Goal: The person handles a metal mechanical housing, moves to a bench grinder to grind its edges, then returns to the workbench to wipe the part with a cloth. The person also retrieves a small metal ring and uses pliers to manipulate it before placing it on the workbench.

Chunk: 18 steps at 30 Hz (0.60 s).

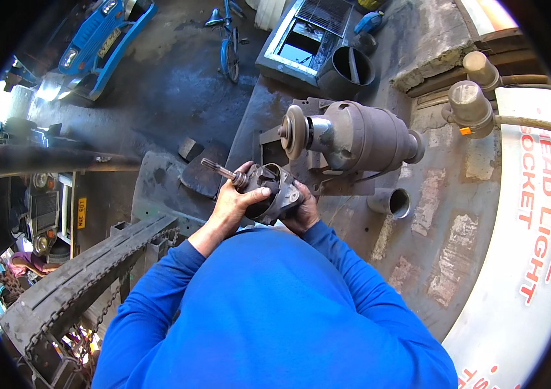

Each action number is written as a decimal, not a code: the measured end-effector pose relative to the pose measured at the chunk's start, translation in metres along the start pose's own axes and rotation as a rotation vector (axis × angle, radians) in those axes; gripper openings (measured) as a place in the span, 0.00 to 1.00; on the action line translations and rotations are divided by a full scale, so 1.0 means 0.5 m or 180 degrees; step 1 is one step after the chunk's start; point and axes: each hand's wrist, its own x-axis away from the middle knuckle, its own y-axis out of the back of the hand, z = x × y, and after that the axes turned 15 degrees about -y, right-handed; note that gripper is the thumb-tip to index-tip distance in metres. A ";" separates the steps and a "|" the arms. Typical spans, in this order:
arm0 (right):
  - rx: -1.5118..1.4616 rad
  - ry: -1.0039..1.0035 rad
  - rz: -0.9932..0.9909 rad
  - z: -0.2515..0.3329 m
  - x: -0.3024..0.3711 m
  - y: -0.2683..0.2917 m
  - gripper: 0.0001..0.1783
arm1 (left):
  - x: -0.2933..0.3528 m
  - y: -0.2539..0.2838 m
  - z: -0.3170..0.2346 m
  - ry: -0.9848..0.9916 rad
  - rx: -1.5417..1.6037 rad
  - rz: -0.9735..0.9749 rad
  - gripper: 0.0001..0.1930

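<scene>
In front of my chest I hold a grey metal motor housing (286, 196), its round opening facing up. A splined shaft (218, 169) sticks out of it toward the upper left. My left hand (231, 206) is closed round the housing's left side, the thumb lying across the rim. On the other side my right hand (304, 212) grips the flanged edge, with some of its fingers hidden beneath. Just beyond the right hand stands a bench grinder (369, 135), whose round wheel (295, 133) is at its left end, apart from the housing.
A short open metal cylinder (390, 202) lies right of the grinder's base. Farther off are a dark bucket (346, 71), a white-framed box (301, 42), a blue bicycle (229, 52) and a blue vehicle front (94, 45). A steel beam (87, 275) with a chain stands at left.
</scene>
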 end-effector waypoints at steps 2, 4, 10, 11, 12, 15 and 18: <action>0.0168 0.0179 -0.0034 0.001 0.003 -0.006 0.30 | -0.003 -0.005 0.000 -0.0002 -0.0020 -0.0075 0.54; 0.0235 0.0359 0.0022 0.001 0.004 -0.014 0.29 | -0.007 -0.007 0.002 -0.0098 -0.0071 -0.0046 0.53; -0.0274 -0.0329 -0.0229 0.031 -0.009 -0.033 0.36 | -0.045 0.002 0.012 -0.0785 -0.0772 0.0279 0.50; -0.0237 -0.0369 -0.0231 0.035 -0.009 -0.035 0.36 | -0.050 0.002 0.013 -0.0771 -0.0741 0.0280 0.50; -0.0268 -0.0452 -0.0074 0.038 -0.008 -0.038 0.36 | -0.055 0.002 0.014 -0.0752 -0.0735 0.0263 0.50; -0.0401 -0.0430 -0.0240 0.046 -0.012 -0.053 0.38 | -0.072 -0.002 0.021 -0.0618 -0.0441 0.0232 0.50; -0.0213 -0.0340 -0.0507 0.054 -0.014 -0.074 0.40 | -0.090 -0.005 0.029 -0.0548 -0.0436 0.0176 0.49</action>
